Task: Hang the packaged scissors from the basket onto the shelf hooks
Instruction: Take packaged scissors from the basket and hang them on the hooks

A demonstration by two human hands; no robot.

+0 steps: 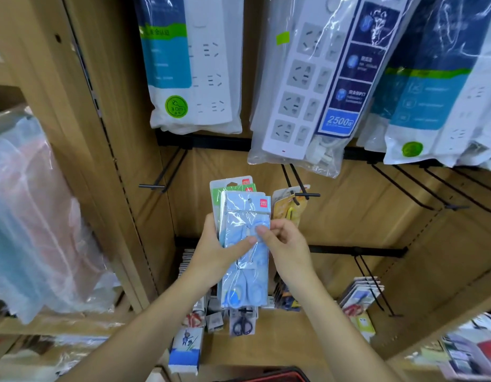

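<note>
- While the left hand (pixel 214 252) holds a stack (pixel 238 288) of scissor packs upright before the shelf (pixel 376 205), the step in hand, judged from the head view, is parting one pack from the rest to hang it. None of the held packs is on a hook yet.
- A blue pack (pixel 247 213) fronts the stack, with a green pack (pixel 233 188) behind it and a paler one behind that. Their tops sit just left of a hook (pixel 307 194) that carries a yellow pack (pixel 287 208).
- Left fingers wrap the stack's left edge and back, and the thumb (pixel 243 244) lies across the blue pack's front.
- The right hand (pixel 282 244) has its thumb (pixel 262 231) and forefinger narrowed to a pinch on the blue pack's right edge, about mid-height. The other fingers curl behind it, and I cannot tell what they touch.
- The next move likely calls for drawing the blue pack clear of the stack. It must then be raised until the small hole near its top meets a hook tip, and pushed on.
- An empty hook (pixel 152 186) stands well apart to the left.
- Bagged power strips (pixel 302 106) hang above. The middle bag ends near the occupied hook and may crowd the approach.
- Only the rim of the basket (pixel 280 374) shows at the bottom edge, and its contents are hidden.
</note>
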